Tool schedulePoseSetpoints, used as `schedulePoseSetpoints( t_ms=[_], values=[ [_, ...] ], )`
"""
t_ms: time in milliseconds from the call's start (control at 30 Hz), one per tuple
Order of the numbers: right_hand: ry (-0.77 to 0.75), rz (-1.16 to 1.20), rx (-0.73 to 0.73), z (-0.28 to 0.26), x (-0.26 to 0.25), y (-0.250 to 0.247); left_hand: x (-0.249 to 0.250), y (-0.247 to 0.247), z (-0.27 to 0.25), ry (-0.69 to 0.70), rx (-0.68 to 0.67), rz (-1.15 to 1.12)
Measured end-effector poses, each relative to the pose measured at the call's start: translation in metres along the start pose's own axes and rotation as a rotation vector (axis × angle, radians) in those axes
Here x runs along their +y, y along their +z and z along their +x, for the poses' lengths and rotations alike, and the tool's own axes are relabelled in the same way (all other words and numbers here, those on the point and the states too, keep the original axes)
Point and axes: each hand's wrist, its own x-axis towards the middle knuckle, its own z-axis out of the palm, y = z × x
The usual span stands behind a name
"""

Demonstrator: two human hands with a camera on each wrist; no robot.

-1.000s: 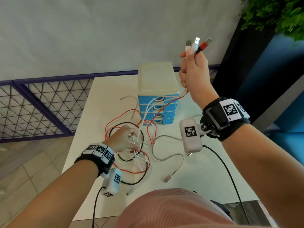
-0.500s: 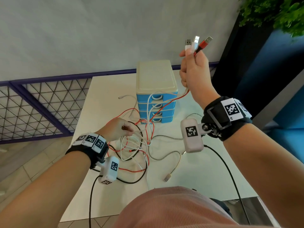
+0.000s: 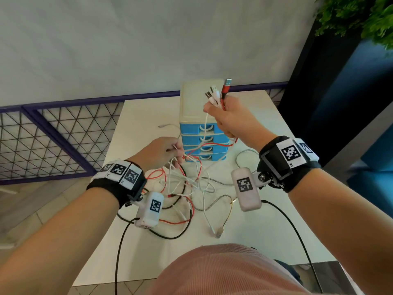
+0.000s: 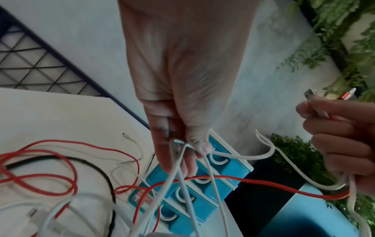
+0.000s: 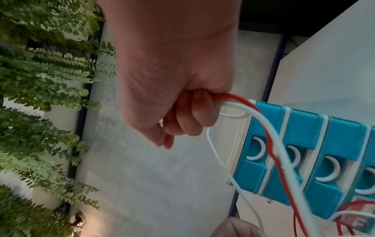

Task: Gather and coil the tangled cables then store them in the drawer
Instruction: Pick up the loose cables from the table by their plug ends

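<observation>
Fisting plug ends (image 3: 217, 95), right hand (image 3: 231, 118); left hand (image 3: 161, 152) pinches white cables (image 4: 182, 162).

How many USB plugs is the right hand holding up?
3: two white plugs side by side, one red plug beside them, all above the right hand. More may be hidden.

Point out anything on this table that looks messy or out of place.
The cables lie in a loose tangle of red, white, black and braided strands in front of the drawer unit, none coiled. Some strands drape across its blue drawer fronts, up to the right hand. All four drawers look closed.
</observation>
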Motion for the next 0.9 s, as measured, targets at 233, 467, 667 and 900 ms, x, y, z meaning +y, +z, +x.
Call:
schedulePoseSetpoints(
  t_ms=[233,467,667,900],
  values=[
    [0.014,-0.036,0.096,0.004,-0.003,-0.017,-0.013,-0.005,0.002,-0.035,0.159,0.261],
    [0.073,0.061,0.229,0.003,-0.002,-0.045,-0.044,-0.013,-0.005,-0.313,0.337,-0.024],
    [0.125,0.069,0.259,0.004,0.007,-0.047,-0.057,-0.018,-0.008,-0.396,0.411,-0.085],
    [0.12,0.173,0.294,0.001,0.005,-0.05,-0.043,-0.009,-0.007,-0.341,0.458,-0.11]
  ],
)
